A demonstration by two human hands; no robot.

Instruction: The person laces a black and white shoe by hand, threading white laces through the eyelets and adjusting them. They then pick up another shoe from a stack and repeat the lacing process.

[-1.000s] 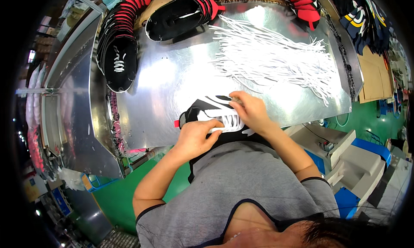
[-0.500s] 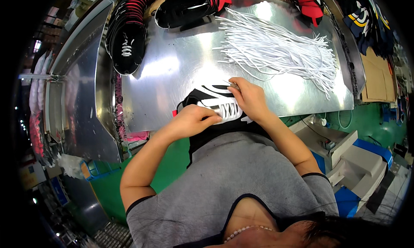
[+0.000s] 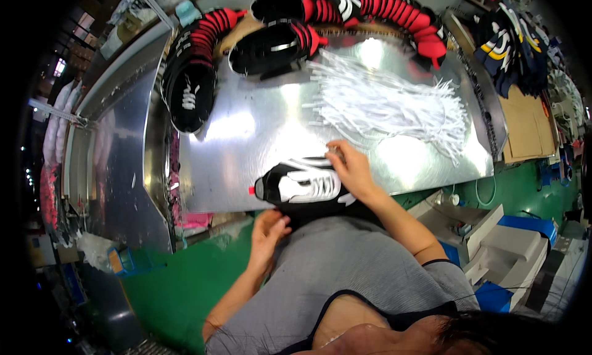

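Shoe in hand: a black shoe (image 3: 300,185) with white stripes and white lacing lies on its side at the near edge of the metal bench (image 3: 246,139), toe toward the left.
Right hand: the right hand (image 3: 351,170) rests on the shoe's upper end, fingers curled narrow as if pinching a lace — the fingertips themselves are hard to make out.
Left hand: the left hand (image 3: 269,227) hangs below the bench edge, just under the shoe and apart from it, fingers loosely bent, holding nothing that shows.
Lace pile: a spread of loose white laces (image 3: 388,105) covers the right half of the bench.
Finished stock: rows of black-and-red shoes (image 3: 290,43) line the far edge and the far left corner.
Progress: lacing on this shoe looks largely threaded; judging by the pile, many laces remain unused.
Hidden: the shoe's far side and heel sit under the right hand — the lace ends cannot be traced.
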